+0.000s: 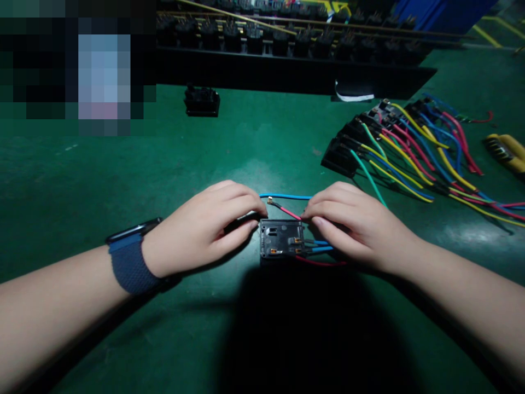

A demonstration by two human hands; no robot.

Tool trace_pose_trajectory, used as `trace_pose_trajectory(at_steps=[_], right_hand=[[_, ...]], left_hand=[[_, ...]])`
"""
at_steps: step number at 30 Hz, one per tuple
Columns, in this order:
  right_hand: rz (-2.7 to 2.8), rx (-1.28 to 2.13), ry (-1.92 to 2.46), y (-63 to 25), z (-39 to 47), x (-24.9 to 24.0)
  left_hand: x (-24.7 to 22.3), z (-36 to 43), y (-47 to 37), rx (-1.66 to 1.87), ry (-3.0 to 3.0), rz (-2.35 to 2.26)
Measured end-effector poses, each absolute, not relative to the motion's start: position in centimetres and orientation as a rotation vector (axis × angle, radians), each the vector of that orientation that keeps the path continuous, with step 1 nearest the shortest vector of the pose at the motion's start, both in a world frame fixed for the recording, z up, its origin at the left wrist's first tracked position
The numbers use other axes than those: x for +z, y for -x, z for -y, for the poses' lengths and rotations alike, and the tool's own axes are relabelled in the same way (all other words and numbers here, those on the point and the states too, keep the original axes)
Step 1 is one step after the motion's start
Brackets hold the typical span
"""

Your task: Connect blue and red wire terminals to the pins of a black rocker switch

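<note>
Black block (282, 234): one, well inside the edges of the tabletop (143, 164)
Left hand (223, 221): curled at its far-left corner; grip cannot be told
Right hand (348, 221): pinching one red wire (289, 213)
Loose black socket (202, 103): one

A: What carries everything?
B: A green counter (135, 164), with a broad shadow (303, 339) over its near middle.
A: What lies on it?
B: A black block (283, 232) with blue wires (321, 249) at the middle, another black part (202, 103) farther off and left, and a long black rack (262, 71) along the far side.
A: And right?
B: Black wired blocks (339, 157), their coloured leads (410, 156) trailing right, and a yellow-and-black object (508, 153) at the edge.
</note>
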State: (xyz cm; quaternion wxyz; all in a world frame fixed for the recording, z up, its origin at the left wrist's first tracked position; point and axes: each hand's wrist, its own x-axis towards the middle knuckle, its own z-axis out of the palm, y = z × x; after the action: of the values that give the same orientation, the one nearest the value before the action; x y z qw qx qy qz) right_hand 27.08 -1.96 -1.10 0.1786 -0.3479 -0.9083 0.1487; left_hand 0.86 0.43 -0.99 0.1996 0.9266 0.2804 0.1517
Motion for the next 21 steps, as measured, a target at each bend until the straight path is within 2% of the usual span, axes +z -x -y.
trace_pose_trajectory(at_steps=[21], right_hand=[[2.531,0.426,0.977,-26.89,1.93,-1.04]], left_hand=[[-0.87,-0.51,-0.74,0.393,-2.597,-0.807]])
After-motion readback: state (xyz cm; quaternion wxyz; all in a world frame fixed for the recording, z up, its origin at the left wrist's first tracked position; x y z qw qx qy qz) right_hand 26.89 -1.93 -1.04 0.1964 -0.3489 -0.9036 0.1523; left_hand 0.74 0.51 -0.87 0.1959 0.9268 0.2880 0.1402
